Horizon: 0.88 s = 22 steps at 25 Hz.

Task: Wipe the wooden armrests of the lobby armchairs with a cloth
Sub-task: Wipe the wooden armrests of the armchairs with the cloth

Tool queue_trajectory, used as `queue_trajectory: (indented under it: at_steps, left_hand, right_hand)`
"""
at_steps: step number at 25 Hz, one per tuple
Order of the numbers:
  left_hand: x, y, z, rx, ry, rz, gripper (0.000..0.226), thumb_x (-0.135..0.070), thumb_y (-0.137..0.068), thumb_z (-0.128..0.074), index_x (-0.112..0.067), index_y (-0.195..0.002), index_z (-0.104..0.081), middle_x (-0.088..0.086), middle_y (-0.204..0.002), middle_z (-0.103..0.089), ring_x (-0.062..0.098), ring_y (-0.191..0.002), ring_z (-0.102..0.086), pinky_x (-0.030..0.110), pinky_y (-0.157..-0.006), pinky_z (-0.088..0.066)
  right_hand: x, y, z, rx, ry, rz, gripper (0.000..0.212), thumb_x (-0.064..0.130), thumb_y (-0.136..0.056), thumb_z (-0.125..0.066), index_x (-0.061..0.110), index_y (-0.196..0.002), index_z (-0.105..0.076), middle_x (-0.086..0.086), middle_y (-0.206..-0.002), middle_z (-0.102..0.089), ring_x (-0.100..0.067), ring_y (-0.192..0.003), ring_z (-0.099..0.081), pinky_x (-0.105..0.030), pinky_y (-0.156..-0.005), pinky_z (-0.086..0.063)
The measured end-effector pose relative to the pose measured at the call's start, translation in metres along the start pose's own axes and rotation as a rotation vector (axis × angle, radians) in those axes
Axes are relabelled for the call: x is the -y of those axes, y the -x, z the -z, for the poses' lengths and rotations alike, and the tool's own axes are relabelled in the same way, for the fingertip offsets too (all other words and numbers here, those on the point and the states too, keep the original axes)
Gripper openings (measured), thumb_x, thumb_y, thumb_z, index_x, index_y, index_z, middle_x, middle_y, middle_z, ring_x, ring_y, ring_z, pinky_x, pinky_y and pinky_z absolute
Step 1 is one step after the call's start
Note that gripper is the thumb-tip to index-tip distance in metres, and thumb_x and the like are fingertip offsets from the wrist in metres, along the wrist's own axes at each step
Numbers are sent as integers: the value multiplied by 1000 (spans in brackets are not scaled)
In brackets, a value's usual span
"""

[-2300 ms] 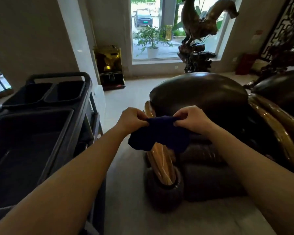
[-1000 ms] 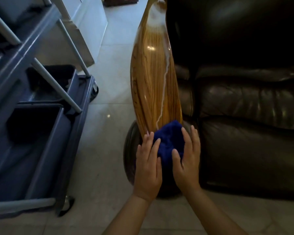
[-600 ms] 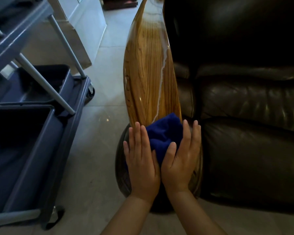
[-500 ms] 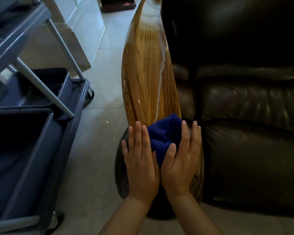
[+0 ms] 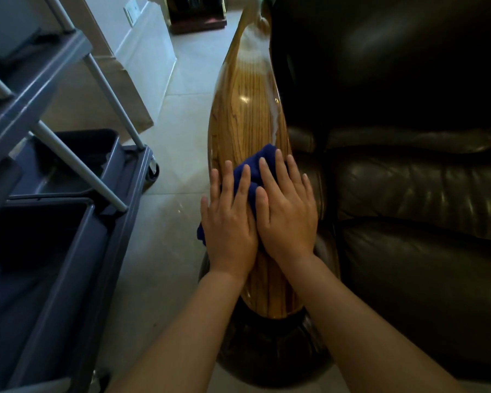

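Observation:
A glossy wooden armrest (image 5: 247, 109) runs away from me along the left side of a dark leather armchair (image 5: 408, 180). A dark blue cloth (image 5: 253, 165) lies on the armrest about halfway along it. My left hand (image 5: 228, 222) and my right hand (image 5: 287, 214) press flat on the cloth side by side, fingers spread and pointing up the armrest. Most of the cloth is hidden under my palms. A small corner of it hangs over the armrest's left edge.
A grey-blue cleaning cart (image 5: 54, 222) with deep bins and slanted metal posts stands close on the left. A strip of pale tiled floor (image 5: 170, 222) separates it from the armchair. A white pillar base (image 5: 142, 61) and a dark wooden stand (image 5: 199, 15) are farther back.
Both hands have slid the cloth from the near end of the armrest up toward its middle. The near end of the wood now shows below my wrists.

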<state>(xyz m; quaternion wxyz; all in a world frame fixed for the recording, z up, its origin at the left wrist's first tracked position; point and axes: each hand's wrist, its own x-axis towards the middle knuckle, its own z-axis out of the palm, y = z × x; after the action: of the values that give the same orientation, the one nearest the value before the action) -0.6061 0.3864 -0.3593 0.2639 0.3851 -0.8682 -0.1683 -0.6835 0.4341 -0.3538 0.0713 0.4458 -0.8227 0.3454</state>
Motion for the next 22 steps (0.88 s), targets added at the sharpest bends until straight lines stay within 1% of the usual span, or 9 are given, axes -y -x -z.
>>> queue_trajectory:
  at_steps: [3, 5, 8, 12, 16, 18, 22]
  left_hand:
    - [4, 4, 8, 111, -57, -72, 51, -36, -94, -18, -31, -141, 0, -5, -152, 3, 14, -141, 11, 43, -114, -3]
    - [8, -2, 10, 146, -89, -89, 52, -37, -93, -14, -31, -141, 4, -8, -151, 7, 11, -139, 16, 41, -113, 0]
    - [3, -16, 7, 118, -89, -65, 50, -36, -93, -14, -28, -141, -1, -6, -151, 4, 14, -140, 13, 43, -112, -2]
    - [-1, -52, 5, 93, -132, -57, 51, -35, -93, -13, -23, -143, -12, 0, -154, -5, 18, -141, 6, 43, -112, -2]
    - [2, -91, 6, 88, -134, -64, 53, -37, -93, -11, -20, -143, -17, 4, -155, -12, 18, -140, 4, 44, -112, -2]
    - [3, -111, 7, 94, -135, -69, 54, -38, -93, -10, -20, -143, -18, 4, -155, -13, 18, -141, 4, 44, -112, -2]
    - [7, -143, 6, 100, -143, -87, 51, -34, -95, -14, -19, -143, -17, 1, -152, -7, 20, -141, 3, 44, -113, -4]
  right_hand:
    - [-1, 11, 3, 21, 49, -15, 50, 35, -94, -18, 17, -139, -31, -3, -151, -25, -14, -141, -11, -38, -115, -14]
    - [-2, 9, 4, 42, 83, -22, 50, 33, -94, -18, 15, -139, -30, -4, -151, -23, -14, -140, -10, -38, -115, -14]
    - [-4, -9, 5, 84, 107, -9, 51, 33, -93, -16, 13, -139, -27, -4, -151, -19, -15, -141, -8, -37, -115, -12]
    - [-6, -45, 3, 113, 122, 9, 52, 32, -93, -16, 10, -139, -27, -9, -152, -22, -19, -142, -10, -37, -115, -13]
    - [-6, -85, -4, 141, 137, 7, 54, 33, -92, -14, 10, -141, -24, -9, -153, -19, -19, -142, -9, -37, -116, -12]
    - [-4, -104, -8, 142, 138, 0, 55, 33, -92, -14, 10, -141, -24, -8, -153, -19, -18, -142, -8, -38, -116, -14]
    - [-1, -136, -12, 165, 142, -13, 54, 34, -92, -13, 11, -141, -23, -8, -153, -18, -17, -143, -7, -39, -116, -16]
